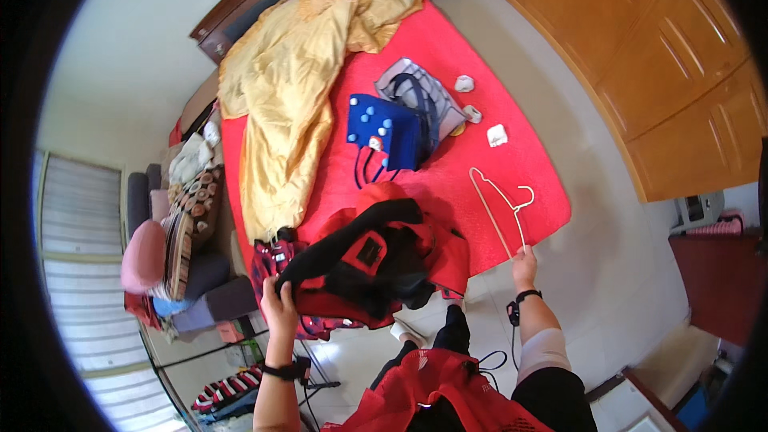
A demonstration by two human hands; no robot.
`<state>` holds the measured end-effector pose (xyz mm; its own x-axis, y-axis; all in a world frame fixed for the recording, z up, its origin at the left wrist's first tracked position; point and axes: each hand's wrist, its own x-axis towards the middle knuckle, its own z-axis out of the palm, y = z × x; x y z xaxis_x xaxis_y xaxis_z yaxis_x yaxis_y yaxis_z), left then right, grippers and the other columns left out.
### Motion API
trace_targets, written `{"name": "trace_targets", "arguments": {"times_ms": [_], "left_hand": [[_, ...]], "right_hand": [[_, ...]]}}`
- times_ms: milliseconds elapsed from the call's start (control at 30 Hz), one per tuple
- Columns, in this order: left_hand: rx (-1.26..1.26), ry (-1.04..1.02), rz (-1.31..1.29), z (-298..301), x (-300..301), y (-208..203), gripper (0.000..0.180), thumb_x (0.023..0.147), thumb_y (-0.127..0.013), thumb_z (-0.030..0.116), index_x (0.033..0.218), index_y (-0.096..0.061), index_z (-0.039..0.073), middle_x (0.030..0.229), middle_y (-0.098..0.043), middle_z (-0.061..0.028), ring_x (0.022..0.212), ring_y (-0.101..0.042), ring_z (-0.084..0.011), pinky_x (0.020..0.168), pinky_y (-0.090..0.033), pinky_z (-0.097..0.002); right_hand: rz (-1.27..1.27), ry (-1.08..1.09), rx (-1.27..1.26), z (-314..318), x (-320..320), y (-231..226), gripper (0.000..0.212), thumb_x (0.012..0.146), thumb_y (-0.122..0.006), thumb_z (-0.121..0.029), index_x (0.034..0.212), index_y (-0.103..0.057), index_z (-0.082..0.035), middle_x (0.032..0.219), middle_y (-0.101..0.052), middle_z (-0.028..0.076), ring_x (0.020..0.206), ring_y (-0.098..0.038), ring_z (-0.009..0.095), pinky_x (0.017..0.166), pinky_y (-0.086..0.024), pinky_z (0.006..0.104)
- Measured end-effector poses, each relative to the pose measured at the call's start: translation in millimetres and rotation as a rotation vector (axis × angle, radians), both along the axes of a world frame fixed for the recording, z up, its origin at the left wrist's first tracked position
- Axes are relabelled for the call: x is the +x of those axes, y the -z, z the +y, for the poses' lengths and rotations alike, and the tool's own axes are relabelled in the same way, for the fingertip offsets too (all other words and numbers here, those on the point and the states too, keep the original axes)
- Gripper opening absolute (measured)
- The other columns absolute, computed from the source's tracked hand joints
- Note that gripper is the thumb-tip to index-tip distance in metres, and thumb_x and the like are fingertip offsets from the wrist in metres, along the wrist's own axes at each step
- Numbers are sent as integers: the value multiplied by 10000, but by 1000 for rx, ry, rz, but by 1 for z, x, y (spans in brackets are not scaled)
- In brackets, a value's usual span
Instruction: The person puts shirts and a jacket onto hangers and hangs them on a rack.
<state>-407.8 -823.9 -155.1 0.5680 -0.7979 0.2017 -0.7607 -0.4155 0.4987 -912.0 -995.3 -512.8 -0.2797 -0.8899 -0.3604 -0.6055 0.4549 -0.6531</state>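
Note:
My left hand (pixel 278 308) is closed on the edge of a red jacket with black lining (pixel 384 272). The jacket lies bunched and partly opened over the near edge of the bed, its dark inside facing up. Off to the right, my right hand (pixel 525 266) grips a thin cream-coloured clothes hanger (pixel 517 210) by one lower corner. The hanger's hook points right, and it is held over the bed's near right corner, apart from the jacket. A red-and-black patterned garment (pixel 270 260) shows beside and under the jacket's left side.
Red sheeting covers the bed (pixel 528 168), with a gold blanket (pixel 280 80) along its left. A blue bag (pixel 392 128), a grey checked bag (pixel 440 100) and small white items (pixel 497 135) lie mid-bed. Cushions (pixel 148 256) crowd the left; wooden wardrobes (pixel 640 56) stand right.

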Motion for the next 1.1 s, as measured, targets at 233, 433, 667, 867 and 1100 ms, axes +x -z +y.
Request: {"name": "trace_targets", "arguments": {"times_ms": [233, 433, 667, 867, 1100], "left_hand": [[27, 54, 106, -21, 21, -25, 250, 1025, -655, 225, 1106, -609, -7, 930, -685, -301, 900, -670, -502, 749, -527, -505], [-70, 117, 200, -26, 44, -50, 277, 1030, -638, 263, 1086, -612, -7, 922, -686, -297, 887, -664, -494, 769, -519, -504], [-144, 194, 105, -23, 55, -86, 307, 1012, -659, 283, 1005, -594, -17, 886, -657, -306, 904, -639, -509, 776, -508, -512], [-185, 304, 116, -22, 60, -99, 291, 998, -677, 275, 987, -611, -8, 900, -670, -273, 889, -658, -485, 769, -517, -513], [-167, 331, 64, -20, 48, -119, 298, 1007, -664, 284, 1023, -595, -5, 923, -682, -274, 916, -667, -480, 785, -524, -522]], "right_hand": [[-107, -159, -176, 24, -11, -121, 109, 1015, -496, -50, 1031, -603, -55, 845, -677, 122, 790, -685, 271, 748, -542, 419], [-559, -47, -562, 33, 21, -253, 133, 1050, -458, -32, 1017, -587, -27, 835, -600, 37, 766, -612, 126, 711, -529, 303], [-939, -89, -743, 45, 73, -428, 362, 1119, -474, -179, 1415, -580, 0, 829, -529, -23, 675, -450, 39, 575, -406, 215], [-378, -686, -697, 80, 136, -471, 248, 1058, -603, -159, 1194, -759, -21, 1040, -756, 59, 914, -702, 167, 878, -551, 323], [-495, -991, -384, 84, 207, -438, 236, 1042, -621, -166, 1065, -788, 0, 1011, -792, 128, 962, -738, 230, 917, -559, 358]]}}
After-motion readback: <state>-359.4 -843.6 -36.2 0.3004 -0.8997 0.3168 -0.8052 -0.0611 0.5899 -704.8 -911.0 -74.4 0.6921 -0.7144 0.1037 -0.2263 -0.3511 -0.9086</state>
